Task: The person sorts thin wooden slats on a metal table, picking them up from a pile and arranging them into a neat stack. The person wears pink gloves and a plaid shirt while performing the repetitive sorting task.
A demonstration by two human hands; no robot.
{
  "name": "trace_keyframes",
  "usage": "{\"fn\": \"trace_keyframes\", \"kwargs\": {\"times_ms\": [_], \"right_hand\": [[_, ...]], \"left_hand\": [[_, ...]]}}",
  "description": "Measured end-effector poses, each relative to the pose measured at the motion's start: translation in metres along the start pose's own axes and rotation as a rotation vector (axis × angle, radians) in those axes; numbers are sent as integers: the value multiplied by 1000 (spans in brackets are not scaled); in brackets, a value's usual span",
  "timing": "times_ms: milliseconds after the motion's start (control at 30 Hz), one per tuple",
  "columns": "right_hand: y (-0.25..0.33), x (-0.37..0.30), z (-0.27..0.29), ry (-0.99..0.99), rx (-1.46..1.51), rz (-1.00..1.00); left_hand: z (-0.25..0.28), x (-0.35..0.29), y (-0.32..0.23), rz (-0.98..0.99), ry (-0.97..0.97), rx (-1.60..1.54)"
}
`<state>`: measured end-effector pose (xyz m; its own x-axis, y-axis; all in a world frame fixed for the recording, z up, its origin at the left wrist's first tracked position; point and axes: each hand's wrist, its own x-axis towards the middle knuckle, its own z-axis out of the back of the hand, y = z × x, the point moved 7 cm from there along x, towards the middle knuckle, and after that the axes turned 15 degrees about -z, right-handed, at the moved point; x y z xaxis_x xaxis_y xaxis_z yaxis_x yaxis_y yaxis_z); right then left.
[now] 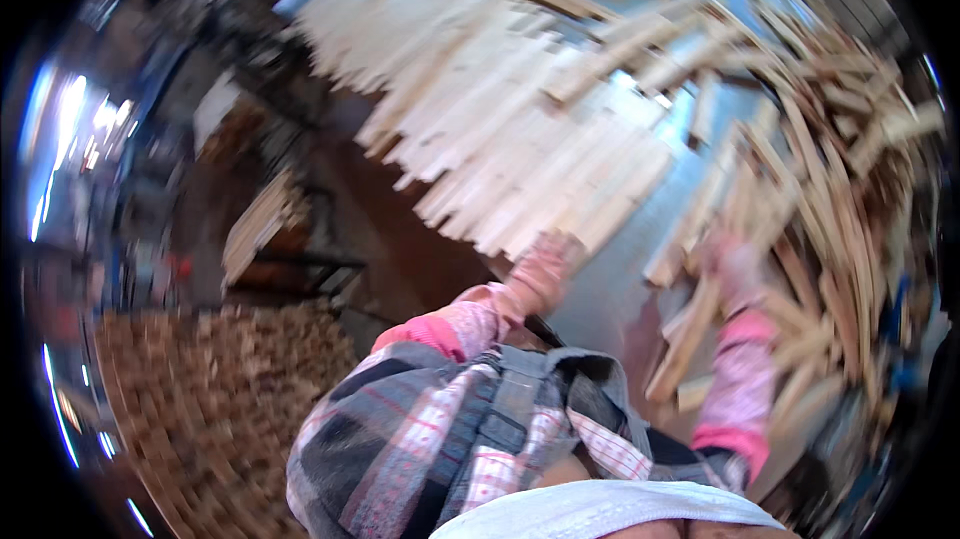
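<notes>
Tabletop in smooth blue-grey (600, 317) is stretching away ahead of the person and bearing most of the wood. Across its middle and far left, a broad, slanting row of pale, narrow, flat wooden strips (480, 109) is lying side by side, the uneven ends facing the left and near sides. On the right, a tangled heap of loose, tan, squared wooden sticks (840, 209) is crowding the surface, pieces crossing at many angles. At the lower left, a wide stack of short brown wooden blocks (220, 409) is standing apart from both hands.

Of the wood, the row is lying ahead of the left hand (548, 257), its near ends meeting the fingers; the heap is surrounding the right hand (737, 264) in front and on both sides. The left forearm, in a pink patterned sleeve (480, 311), is angling forward and rightward, palm seemingly down. The right forearm is reaching almost straight ahead, the hand blurring over the sticks. Motion is smearing both hands, so how far their fingers are opening, and whether either is gripping wood, cannot be told.
</notes>
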<state>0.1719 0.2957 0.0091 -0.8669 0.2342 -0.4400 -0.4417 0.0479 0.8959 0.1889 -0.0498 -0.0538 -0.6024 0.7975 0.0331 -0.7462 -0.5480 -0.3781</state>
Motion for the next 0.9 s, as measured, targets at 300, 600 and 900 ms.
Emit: {"fn": "trace_keyframes", "kwargs": {"times_ms": [300,600,900], "right_hand": [[-113,23,-177,79,-284,-490],[-88,20,-198,-134,-405,-592],[-48,39,-292,-161,-297,-607]], "left_hand": [[2,-10,-2,69,-90,13],[46,12,22,-194,-115,-147],[81,-15,108,-320,-254,-66]]}}
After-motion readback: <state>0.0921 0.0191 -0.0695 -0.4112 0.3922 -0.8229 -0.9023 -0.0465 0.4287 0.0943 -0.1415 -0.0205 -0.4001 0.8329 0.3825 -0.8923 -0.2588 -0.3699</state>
